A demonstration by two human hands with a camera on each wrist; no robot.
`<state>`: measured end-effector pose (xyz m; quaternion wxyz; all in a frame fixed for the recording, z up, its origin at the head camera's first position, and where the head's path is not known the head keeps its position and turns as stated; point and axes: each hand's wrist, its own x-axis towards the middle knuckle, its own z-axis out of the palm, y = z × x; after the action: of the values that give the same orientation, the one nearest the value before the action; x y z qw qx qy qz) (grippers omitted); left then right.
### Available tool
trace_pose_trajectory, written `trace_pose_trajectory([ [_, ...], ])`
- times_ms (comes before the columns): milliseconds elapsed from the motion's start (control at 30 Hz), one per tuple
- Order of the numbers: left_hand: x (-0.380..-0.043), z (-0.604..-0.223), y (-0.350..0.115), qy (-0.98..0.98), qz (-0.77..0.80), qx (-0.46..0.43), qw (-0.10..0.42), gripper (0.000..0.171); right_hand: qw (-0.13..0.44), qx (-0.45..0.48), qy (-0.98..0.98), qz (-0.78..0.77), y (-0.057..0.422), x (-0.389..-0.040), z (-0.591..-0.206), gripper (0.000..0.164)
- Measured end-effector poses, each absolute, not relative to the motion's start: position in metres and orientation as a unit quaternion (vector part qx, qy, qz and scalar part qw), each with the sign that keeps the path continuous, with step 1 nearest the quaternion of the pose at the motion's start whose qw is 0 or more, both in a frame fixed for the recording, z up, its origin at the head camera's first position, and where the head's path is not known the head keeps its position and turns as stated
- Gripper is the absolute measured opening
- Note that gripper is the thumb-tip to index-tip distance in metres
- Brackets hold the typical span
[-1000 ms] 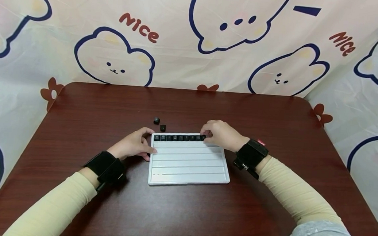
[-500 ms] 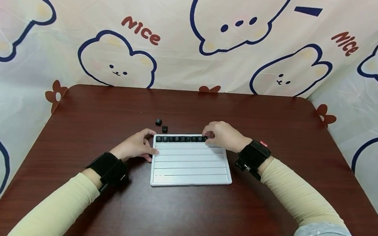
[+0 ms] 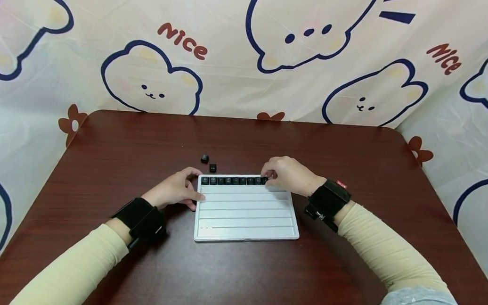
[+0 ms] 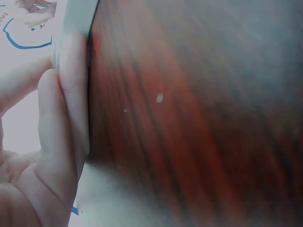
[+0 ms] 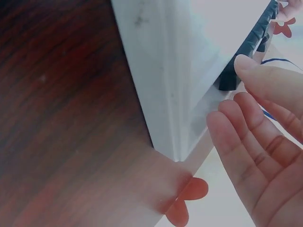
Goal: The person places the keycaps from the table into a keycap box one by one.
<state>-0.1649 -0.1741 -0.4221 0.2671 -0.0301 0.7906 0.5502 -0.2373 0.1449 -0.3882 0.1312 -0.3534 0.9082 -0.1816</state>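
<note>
A flat white tray (image 3: pixel 245 215) with several horizontal ridges lies on the table. Along its far ridge stands a row of black keycaps (image 3: pixel 229 180). At the row's right end, my right hand (image 3: pixel 292 175) pinches the last keycap (image 5: pixel 228 79); the right wrist view shows the thumb against it and the other fingers bent near the tray's far edge. My left hand (image 3: pixel 174 189) grips the tray's left edge, thumb on top. Seen from the left wrist, its fingers (image 4: pixel 53 118) lie along the tray's side (image 4: pixel 81 16).
Two loose black keycaps, one farther back (image 3: pixel 205 158) and one nearer (image 3: pixel 212 168), lie beyond the tray's far left corner. The dark red-brown wooden table (image 3: pixel 235 284) meets a cartoon-printed cloth (image 3: pixel 231 85) at its back and sides.
The whole head view has shifted slightly right and down. Both hands keep their places on the tray and the end keycap.
</note>
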Motion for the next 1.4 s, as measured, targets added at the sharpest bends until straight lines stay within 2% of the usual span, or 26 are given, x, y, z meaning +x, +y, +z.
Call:
trace_pose_trajectory([
  [600,-0.166,-0.425,-0.175,0.793,0.548,-0.033,0.264,0.068,0.102,-0.392,0.891,-0.205,0.122,-0.26,-0.354,0.019],
  [1033,-0.166,-0.424,-0.174,0.791,0.551,-0.029,0.266,0.068,0.194,-0.422,0.867,-0.181,0.079,-0.271,-0.358,0.025],
  [1400,-0.165,-0.423,-0.175,0.787,0.556,-0.032,0.265,0.067,0.205,-0.434,0.854,-0.201,0.048,-0.276,-0.364,0.021],
])
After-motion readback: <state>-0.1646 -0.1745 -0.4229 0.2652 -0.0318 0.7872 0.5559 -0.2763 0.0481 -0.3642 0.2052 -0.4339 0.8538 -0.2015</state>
